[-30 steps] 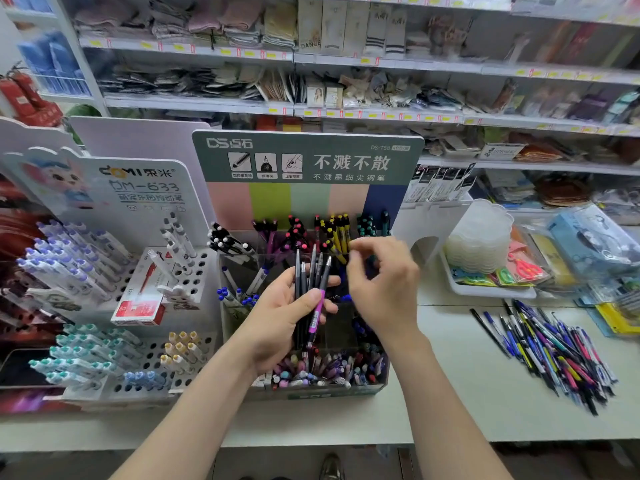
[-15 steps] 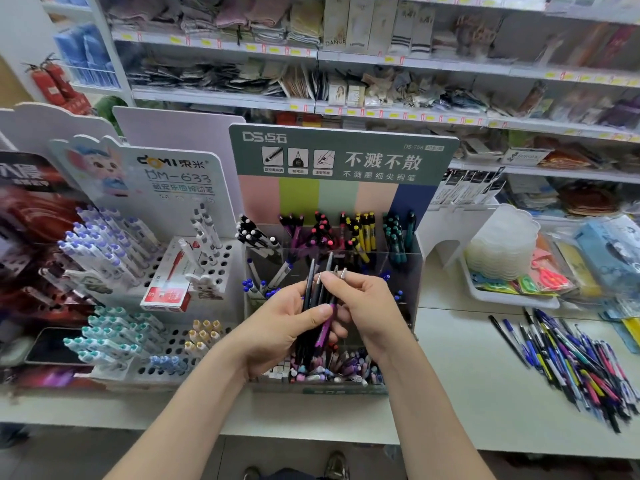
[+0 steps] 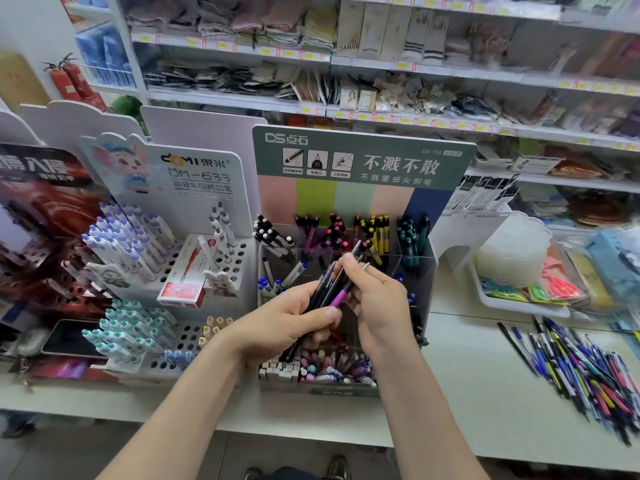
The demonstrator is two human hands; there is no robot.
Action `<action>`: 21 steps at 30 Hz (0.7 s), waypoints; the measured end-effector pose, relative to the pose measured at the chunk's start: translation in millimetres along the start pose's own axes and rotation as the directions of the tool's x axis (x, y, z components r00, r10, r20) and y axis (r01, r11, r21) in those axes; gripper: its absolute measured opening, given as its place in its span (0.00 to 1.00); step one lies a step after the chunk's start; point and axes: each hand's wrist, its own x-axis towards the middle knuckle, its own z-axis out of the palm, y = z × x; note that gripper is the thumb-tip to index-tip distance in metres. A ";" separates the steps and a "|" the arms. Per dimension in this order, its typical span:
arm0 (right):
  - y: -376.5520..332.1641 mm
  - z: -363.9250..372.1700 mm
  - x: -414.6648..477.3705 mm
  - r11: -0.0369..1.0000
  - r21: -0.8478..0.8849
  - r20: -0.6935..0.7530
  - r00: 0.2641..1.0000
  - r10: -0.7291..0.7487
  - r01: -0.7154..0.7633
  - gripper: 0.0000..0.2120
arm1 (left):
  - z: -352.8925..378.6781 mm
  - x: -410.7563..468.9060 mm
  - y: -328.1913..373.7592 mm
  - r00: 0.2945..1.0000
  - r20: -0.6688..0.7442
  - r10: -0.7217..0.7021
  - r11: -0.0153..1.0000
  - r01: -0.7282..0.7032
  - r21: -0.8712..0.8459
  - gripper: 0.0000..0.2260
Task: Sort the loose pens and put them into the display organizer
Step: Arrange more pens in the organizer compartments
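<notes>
Clear glossy plastic organizer [image 3: 420, 268]; pens [image 3: 332, 292] seemingly smooth plastic.

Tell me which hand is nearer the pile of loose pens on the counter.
Right. The right hand is in front of the organizer, with the pile off to its right; the left hand, gripping a bundle of pens, sits farther left.

The left hand [image 3: 287, 327] and right hand [image 3: 377, 306] hold a bundle [image 3: 329, 296] over the middle of the organizer [image 3: 420, 271] and cover the way into its middle compartments. Upright pens [image 3: 379, 233] fill its back and front rows, and the backboard [image 3: 363, 157] closes the rear. A rack [image 3: 194, 341] stands just beside it on the left. On the right, the bench [image 3: 467, 368] is bare up to the loose pens [image 3: 588, 372].
</notes>
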 end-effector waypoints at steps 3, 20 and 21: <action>-4.8 -1.0 0.3 0.998 0.060 -0.052 0.998 -0.034 0.038 0.10 | -4.3 -2.5 0.2 0.996 0.035 -0.076 0.997 0.076 0.013 0.09; -39.5 -28.6 5.4 0.902 0.083 -0.253 0.885 -0.392 0.423 0.13 | -5.2 2.6 -7.3 0.977 -0.158 -0.144 0.978 0.165 0.130 0.09; -37.9 -31.3 6.6 0.887 -0.019 -0.246 0.858 -0.451 0.461 0.13 | -3.8 4.2 -8.2 0.973 -0.187 -0.133 0.975 0.162 0.153 0.09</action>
